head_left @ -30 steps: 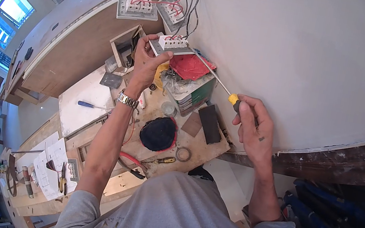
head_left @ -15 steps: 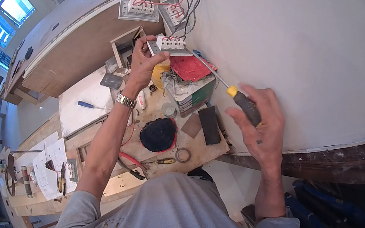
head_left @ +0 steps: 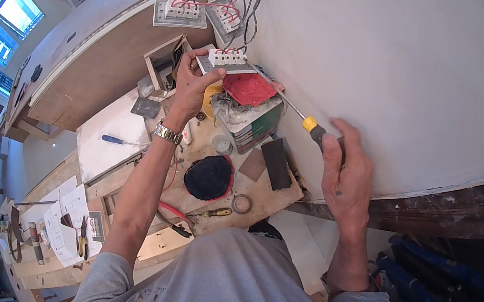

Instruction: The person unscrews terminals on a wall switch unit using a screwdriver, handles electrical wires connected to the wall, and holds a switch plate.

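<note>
My left hand [head_left: 191, 85] grips the edge of a grey electrical switch plate [head_left: 210, 67], its white terminal block turned up. Red and black wires [head_left: 250, 26] run from the block up to the wall opening. In my right hand [head_left: 348, 181] is a screwdriver [head_left: 309, 123] with a yellow and black handle. Its long shaft reaches to the right end of the terminal block; whether the tip sits in a screw is too small to tell. My fingers and thumb are wrapped round the handle, hiding its rear end.
Two more wired switch plates [head_left: 180, 14] hang beside the curved wooden counter [head_left: 103, 55]. Below my hands stand a box with a red cloth [head_left: 249, 89] and a workbench bearing a dark cap [head_left: 209, 177], a tape roll [head_left: 241, 204], and a blue screwdriver [head_left: 115, 140]. The white wall is on the right.
My right hand has turned, its fingers and thumb closing further round the screwdriver handle. The screwdriver's tip stays at the terminal block. My left hand keeps its hold on the plate.
</note>
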Demonstrator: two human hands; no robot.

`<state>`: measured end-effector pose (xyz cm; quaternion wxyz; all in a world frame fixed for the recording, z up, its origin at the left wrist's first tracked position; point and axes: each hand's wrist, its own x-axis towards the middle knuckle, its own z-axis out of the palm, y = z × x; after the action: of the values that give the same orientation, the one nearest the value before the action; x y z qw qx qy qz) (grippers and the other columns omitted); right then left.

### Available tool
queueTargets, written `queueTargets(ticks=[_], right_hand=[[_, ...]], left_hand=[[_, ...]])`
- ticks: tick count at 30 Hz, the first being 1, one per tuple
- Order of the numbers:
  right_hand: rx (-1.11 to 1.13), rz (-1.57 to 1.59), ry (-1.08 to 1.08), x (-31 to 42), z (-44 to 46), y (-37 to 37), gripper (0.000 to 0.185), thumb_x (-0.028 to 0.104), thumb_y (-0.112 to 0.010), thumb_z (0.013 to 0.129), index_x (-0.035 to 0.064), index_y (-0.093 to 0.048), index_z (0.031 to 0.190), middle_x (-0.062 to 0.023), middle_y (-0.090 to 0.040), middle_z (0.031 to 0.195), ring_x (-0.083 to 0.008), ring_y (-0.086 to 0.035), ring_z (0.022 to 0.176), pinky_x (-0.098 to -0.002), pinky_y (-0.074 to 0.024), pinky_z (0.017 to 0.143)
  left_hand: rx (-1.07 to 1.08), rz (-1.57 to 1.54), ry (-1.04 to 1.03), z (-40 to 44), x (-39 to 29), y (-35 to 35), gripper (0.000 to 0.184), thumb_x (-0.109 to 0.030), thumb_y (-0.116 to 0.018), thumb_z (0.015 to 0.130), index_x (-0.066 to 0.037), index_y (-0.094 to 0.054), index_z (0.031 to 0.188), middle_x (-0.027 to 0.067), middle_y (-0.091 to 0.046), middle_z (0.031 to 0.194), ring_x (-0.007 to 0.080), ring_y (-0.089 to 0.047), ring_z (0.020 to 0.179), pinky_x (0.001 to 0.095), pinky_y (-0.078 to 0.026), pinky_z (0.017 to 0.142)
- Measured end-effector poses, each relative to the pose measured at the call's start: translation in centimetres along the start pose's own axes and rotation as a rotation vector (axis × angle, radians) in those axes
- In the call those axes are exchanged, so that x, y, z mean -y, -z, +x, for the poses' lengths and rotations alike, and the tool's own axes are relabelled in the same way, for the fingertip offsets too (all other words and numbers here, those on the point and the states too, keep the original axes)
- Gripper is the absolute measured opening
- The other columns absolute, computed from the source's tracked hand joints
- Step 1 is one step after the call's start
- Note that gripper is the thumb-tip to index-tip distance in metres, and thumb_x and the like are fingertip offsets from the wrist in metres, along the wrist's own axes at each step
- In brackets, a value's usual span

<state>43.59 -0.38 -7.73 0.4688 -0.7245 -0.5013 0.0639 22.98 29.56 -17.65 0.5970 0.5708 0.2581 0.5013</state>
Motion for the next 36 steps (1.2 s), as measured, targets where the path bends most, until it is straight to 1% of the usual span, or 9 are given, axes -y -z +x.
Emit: queueTargets(ticks=[2, 3, 5, 8, 11, 15, 20, 26, 36], right_hand=[[-0.024, 0.013, 0.223, -1.1, -0.1, -0.7, 0.035, -0.001, -0.077, 0.09, 0.0022, -0.067, 0.124, -0.0167, -0.062, 0.108, -0.0286, -0.064, 0.092, -0.0387, -0.0546, 0.077], [-0.021, 0.015, 0.225, -1.0, 0.0, -0.6, 0.035, -0.001, -0.077, 0.09, 0.0022, -0.067, 0.124, -0.0167, -0.062, 0.108, -0.0286, -0.064, 0.092, -0.0387, -0.0546, 0.077], [-0.045, 0.003, 0.374, -0.5, 0.3, -0.1, 0.031, 0.003, -0.076, 0.094, 0.0015, -0.068, 0.124, -0.0173, -0.066, 0.1, -0.0304, -0.067, 0.086, -0.0394, -0.055, 0.076], [-0.141, -0.002, 0.324, 0.5, 0.5, -0.7, 0.028, 0.0, -0.076, 0.093, 0.0012, -0.07, 0.12, -0.0147, -0.069, 0.094, -0.0277, -0.068, 0.08, -0.0372, -0.0552, 0.073], [-0.078, 0.069, 0.254, -0.6, -0.4, -0.7, 0.03, -0.003, -0.078, 0.09, -0.0003, -0.07, 0.119, -0.0127, -0.07, 0.096, -0.0256, -0.068, 0.079, -0.0358, -0.0555, 0.071], [-0.162, 0.12, 0.305, -0.2, -1.1, -0.4, 0.032, -0.003, -0.08, 0.088, -0.0017, -0.071, 0.118, -0.0137, -0.072, 0.095, -0.0232, -0.068, 0.078, -0.0348, -0.0557, 0.069], [-0.122, 0.144, 0.361, -0.7, -1.0, -1.7, 0.03, -0.002, -0.079, 0.089, -0.0019, -0.071, 0.117, -0.014, -0.072, 0.093, -0.0194, -0.067, 0.076, -0.0322, -0.0549, 0.066], [-0.116, 0.178, 0.291, -0.8, -0.9, -2.5, 0.028, -0.001, -0.079, 0.089, -0.0013, -0.071, 0.116, -0.013, -0.071, 0.092, -0.0193, -0.066, 0.075, -0.0325, -0.0545, 0.065], [-0.123, 0.173, 0.322, -1.0, -0.6, -2.7, 0.028, -0.001, -0.079, 0.089, -0.001, -0.071, 0.116, -0.013, -0.07, 0.092, -0.0203, -0.065, 0.073, -0.0339, -0.0539, 0.064]], left_hand=[[0.004, 0.017, 0.003, 0.0, -0.3, -0.1, 0.073, -0.012, -0.089, 0.083, 0.001, -0.044, 0.14, 0.0157, -0.063, 0.127, 0.0205, -0.066, 0.115, 0.0343, -0.054, 0.103], [0.006, 0.036, 0.008, -0.1, -0.4, 0.0, 0.073, -0.012, -0.089, 0.083, 0.001, -0.044, 0.14, 0.0156, -0.063, 0.126, 0.0205, -0.067, 0.115, 0.0343, -0.054, 0.103], [0.002, 0.022, 0.015, -0.2, -0.6, 0.0, 0.073, -0.012, -0.089, 0.083, 0.001, -0.044, 0.14, 0.0156, -0.063, 0.126, 0.0206, -0.067, 0.115, 0.0343, -0.054, 0.103], [0.001, 0.011, 0.021, -0.1, -0.5, 0.1, 0.073, -0.012, -0.088, 0.084, 0.001, -0.043, 0.14, 0.0157, -0.063, 0.126, 0.0206, -0.067, 0.115, 0.0344, -0.054, 0.103], [0.009, -0.006, 0.023, -0.2, -0.6, -0.2, 0.071, -0.008, -0.086, 0.085, 0.001, -0.043, 0.141, 0.0147, -0.063, 0.127, 0.0199, -0.066, 0.114, 0.0337, -0.054, 0.103], [0.002, -0.02, 0.047, -0.4, -0.5, -0.2, 0.069, -0.004, -0.084, 0.086, 0.0, -0.043, 0.142, 0.0133, -0.063, 0.128, 0.0193, -0.065, 0.116, 0.0331, -0.053, 0.104], [0.013, -0.05, 0.023, -0.3, -0.1, -0.5, 0.073, -0.012, -0.088, 0.085, 0.0, -0.042, 0.141, 0.0148, -0.063, 0.126, 0.0197, -0.067, 0.112, 0.0338, -0.056, 0.099], [-0.002, -0.032, 0.037, -0.4, -0.1, -0.2, 0.073, -0.011, -0.088, 0.085, -0.001, -0.043, 0.141, 0.0141, -0.062, 0.126, 0.0197, -0.066, 0.113, 0.0345, -0.055, 0.1], [-0.011, -0.058, 0.029, -0.5, 0.0, -0.6, 0.072, -0.01, -0.088, 0.085, -0.001, -0.042, 0.141, 0.0143, -0.061, 0.128, 0.0198, -0.066, 0.114, 0.0347, -0.055, 0.101]])
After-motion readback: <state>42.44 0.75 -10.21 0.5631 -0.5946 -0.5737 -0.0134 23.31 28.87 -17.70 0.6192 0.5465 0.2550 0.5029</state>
